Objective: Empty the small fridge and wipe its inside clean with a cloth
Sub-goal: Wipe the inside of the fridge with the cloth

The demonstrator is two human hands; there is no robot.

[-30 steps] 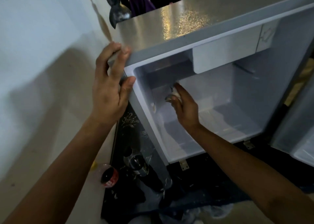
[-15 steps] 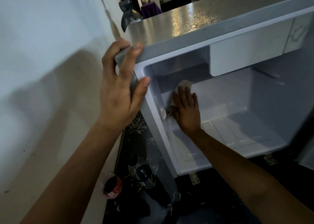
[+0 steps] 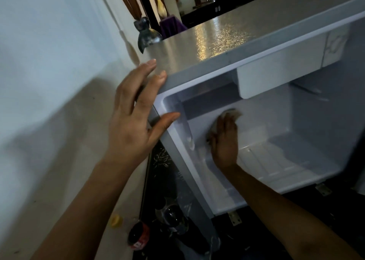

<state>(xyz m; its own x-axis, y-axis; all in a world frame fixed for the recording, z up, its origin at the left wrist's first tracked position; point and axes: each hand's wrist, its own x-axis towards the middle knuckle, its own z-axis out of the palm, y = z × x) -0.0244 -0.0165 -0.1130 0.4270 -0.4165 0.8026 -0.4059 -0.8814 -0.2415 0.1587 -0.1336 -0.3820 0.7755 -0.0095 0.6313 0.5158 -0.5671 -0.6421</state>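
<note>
- The small grey fridge with a white plastic interior (image 3: 308, 121) stands open, filling the right and centre of the view, and its cavity holds no food or shelves.
- A crumpled pale cloth (image 3: 231, 112) lies against the fridge's back wall, in the upper left part of the cavity, just under the dark recess below the white freezer-box flap (image 3: 280, 70).
- The right hand (image 3: 225, 143) reaches deep into the fridge and presses flat on the cloth with fingers stretched out, so only the cloth's top edge and a bit at the left show past it; the cloth is blurred.
- The left hand (image 3: 136, 117) is spread open on the fridge's top left front corner: the fingertips lie on the speckled grey top, the thumb hooks round onto the white front rim, and it clasps nothing else.
- The ribbed white floor of the fridge lies bare to the right of the right hand.
- Left of the fridge, a pale wall (image 3: 49, 62) runs along the frame.
- Below the fridge's left front corner, on the dark floor, lie a dark bottle with a red label (image 3: 138, 238) and a clear bottle (image 3: 173, 218) beside it.
- A small yellow cap (image 3: 115, 220) sits left of the bottles.
- Behind the fridge's top, at its far left corner, a dark rounded vase (image 3: 146, 34) stands.
</note>
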